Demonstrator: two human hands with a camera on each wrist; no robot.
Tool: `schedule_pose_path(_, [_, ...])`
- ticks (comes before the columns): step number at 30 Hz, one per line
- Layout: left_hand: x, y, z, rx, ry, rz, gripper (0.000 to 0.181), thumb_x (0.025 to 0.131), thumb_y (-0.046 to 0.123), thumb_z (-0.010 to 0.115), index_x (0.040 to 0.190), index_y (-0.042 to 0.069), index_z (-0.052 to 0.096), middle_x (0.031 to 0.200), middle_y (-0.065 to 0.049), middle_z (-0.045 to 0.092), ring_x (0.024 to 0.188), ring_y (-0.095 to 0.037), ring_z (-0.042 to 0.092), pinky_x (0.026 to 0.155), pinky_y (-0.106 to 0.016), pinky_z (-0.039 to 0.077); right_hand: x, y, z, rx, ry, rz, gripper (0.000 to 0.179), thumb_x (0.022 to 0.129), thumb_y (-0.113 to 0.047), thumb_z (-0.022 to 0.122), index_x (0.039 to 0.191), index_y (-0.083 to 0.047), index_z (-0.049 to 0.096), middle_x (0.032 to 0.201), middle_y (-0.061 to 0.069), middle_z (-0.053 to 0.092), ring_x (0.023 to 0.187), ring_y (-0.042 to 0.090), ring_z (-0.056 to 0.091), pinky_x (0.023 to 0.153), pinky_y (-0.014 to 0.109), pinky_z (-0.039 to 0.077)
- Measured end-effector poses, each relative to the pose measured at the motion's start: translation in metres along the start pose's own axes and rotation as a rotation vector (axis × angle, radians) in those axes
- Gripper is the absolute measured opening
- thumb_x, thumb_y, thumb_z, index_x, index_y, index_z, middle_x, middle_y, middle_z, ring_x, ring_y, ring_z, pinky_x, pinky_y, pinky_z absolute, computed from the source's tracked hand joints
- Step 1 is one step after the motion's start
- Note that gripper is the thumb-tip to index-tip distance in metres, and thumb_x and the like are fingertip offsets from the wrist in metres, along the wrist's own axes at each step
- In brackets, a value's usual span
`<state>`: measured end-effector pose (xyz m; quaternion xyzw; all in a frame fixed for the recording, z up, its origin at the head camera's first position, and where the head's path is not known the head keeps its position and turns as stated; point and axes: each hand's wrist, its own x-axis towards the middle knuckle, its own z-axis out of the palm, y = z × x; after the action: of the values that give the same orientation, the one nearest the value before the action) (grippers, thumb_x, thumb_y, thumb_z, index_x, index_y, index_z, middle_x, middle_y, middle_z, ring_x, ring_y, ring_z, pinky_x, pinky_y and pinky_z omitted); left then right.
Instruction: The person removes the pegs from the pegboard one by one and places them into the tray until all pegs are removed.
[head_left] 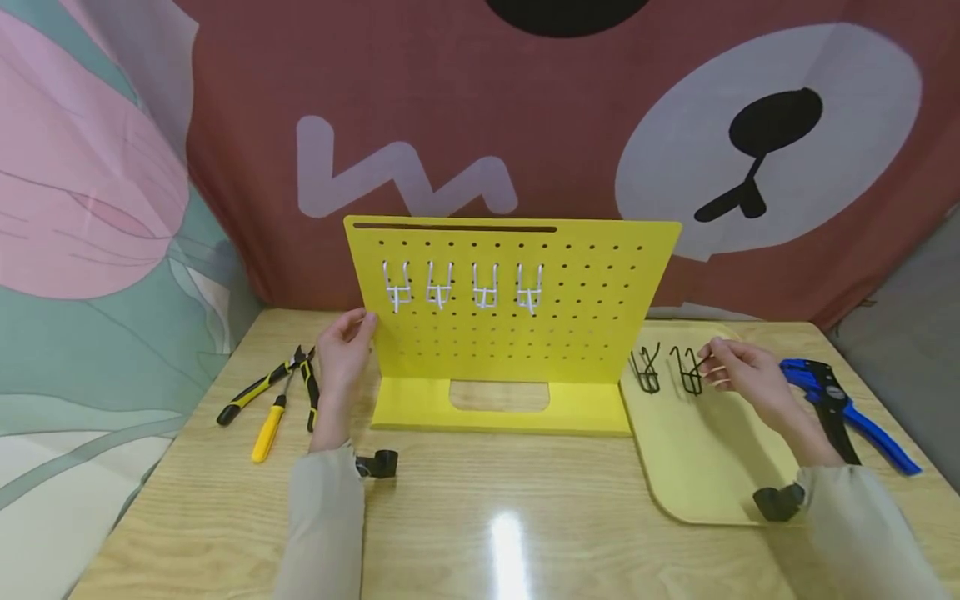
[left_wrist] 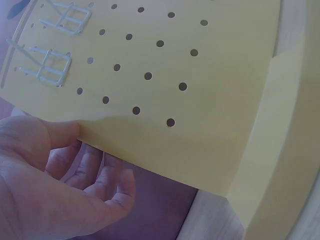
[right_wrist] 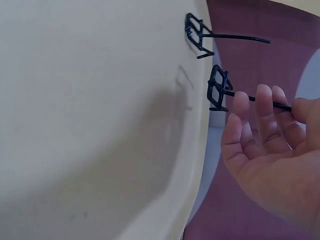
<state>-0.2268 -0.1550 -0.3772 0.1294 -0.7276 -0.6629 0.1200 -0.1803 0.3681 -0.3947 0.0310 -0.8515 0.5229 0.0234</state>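
Observation:
A yellow pegboard (head_left: pixel 495 368) stands upright on its base, with several white wire hooks (head_left: pixel 440 292) hung in a row near its top left. My left hand (head_left: pixel 345 350) holds the board's left edge, thumb on the front and fingers behind, as the left wrist view shows. Over the pale yellow tray (head_left: pixel 690 475), my right hand (head_left: pixel 750 379) pinches the long prong of a black wire hook (right_wrist: pixel 218 90). A second black hook (head_left: pixel 647 379) is on the tray to its left, also visible in the right wrist view.
Yellow-and-black pliers (head_left: pixel 258 392) and a yellow-handled screwdriver (head_left: pixel 268 432) lie left of the board on the wooden table (head_left: pixel 450 517). A blue-and-black plier-like tool (head_left: pixel 873 433) lies at the tray's right side. Behind hangs a printed cloth (head_left: pixel 555 125).

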Motion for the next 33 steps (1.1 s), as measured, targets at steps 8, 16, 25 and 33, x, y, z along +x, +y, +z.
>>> schedule_pose_path(8, [-0.001, -0.001, -0.001, 0.008, -0.008, 0.014, 0.035, 0.097, 0.024, 0.059, 0.124, 0.002, 0.061, 0.120, -0.013, 0.060, 0.100, -0.015, 0.054, 0.083, -0.032, 0.047, 0.009, 0.005, 0.003, -0.068, 0.004, 0.025, 0.042, 0.104, -0.036, 0.039, 0.104, 0.001, 0.059, 0.083, -0.002, 0.064, 0.075, 0.011, 0.065, 0.063, 0.027, 0.054])
schedule_pose_path(16, [-0.001, 0.001, 0.000, 0.002, -0.014, 0.006, 0.035, 0.097, 0.023, 0.059, 0.124, 0.001, 0.061, 0.121, -0.013, 0.059, 0.100, -0.014, 0.055, 0.080, -0.026, 0.047, 0.014, 0.008, 0.010, -0.117, 0.014, 0.030, 0.048, 0.105, -0.031, 0.038, 0.111, 0.013, 0.054, 0.083, -0.001, 0.063, 0.073, 0.010, 0.064, 0.061, 0.029, 0.054])
schedule_pose_path(25, [-0.002, 0.002, -0.001, 0.005, -0.015, 0.008, 0.034, 0.097, 0.022, 0.057, 0.124, 0.001, 0.060, 0.121, -0.014, 0.059, 0.101, -0.015, 0.054, 0.075, -0.021, 0.046, 0.015, 0.003, 0.015, -0.107, 0.007, 0.048, 0.052, 0.104, -0.034, 0.039, 0.116, 0.016, 0.051, 0.083, -0.003, 0.063, 0.074, 0.010, 0.064, 0.062, 0.029, 0.054])
schedule_pose_path(33, [-0.002, 0.001, -0.001, 0.004, -0.011, 0.005, 0.033, 0.097, 0.020, 0.058, 0.124, 0.001, 0.061, 0.120, -0.014, 0.060, 0.097, -0.012, 0.053, 0.080, -0.029, 0.047, 0.014, 0.004, 0.013, -0.133, -0.015, 0.065, 0.052, 0.104, -0.033, 0.040, 0.122, 0.014, 0.050, 0.088, 0.001, 0.064, 0.075, 0.009, 0.064, 0.063, 0.030, 0.054])
